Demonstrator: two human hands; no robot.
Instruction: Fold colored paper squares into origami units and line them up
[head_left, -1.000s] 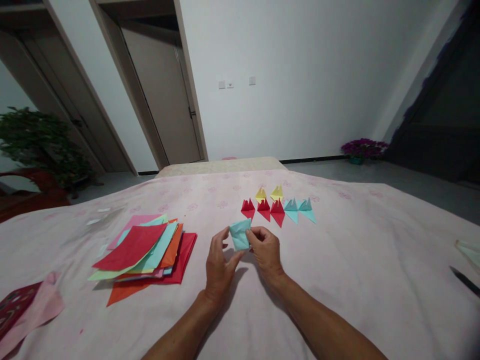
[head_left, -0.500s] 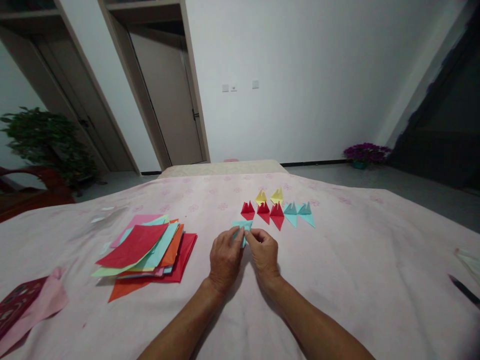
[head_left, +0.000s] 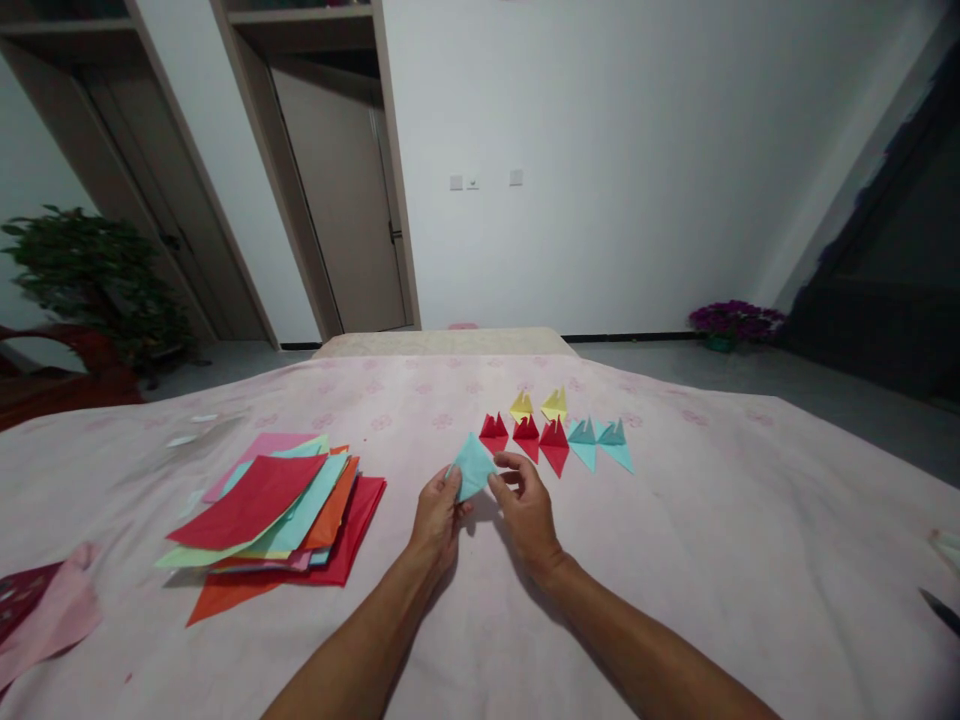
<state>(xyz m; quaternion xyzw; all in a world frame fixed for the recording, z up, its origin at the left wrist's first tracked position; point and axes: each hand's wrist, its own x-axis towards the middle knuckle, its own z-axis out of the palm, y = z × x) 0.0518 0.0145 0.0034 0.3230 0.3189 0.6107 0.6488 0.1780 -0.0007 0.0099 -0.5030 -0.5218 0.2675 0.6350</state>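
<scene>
Paper [head_left: 474,466], a folded blue diamond, sits between left hand [head_left: 438,512], pinching its nine-o'clock corner, and right hand [head_left: 529,508] at three o'clock — whether that one pinches too cannot be told. Flush edges and even pressure best serve crisp folds.

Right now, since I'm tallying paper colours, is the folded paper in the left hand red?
No, the folded paper in the left hand is light blue, like the two figures at the row's right end.
</scene>
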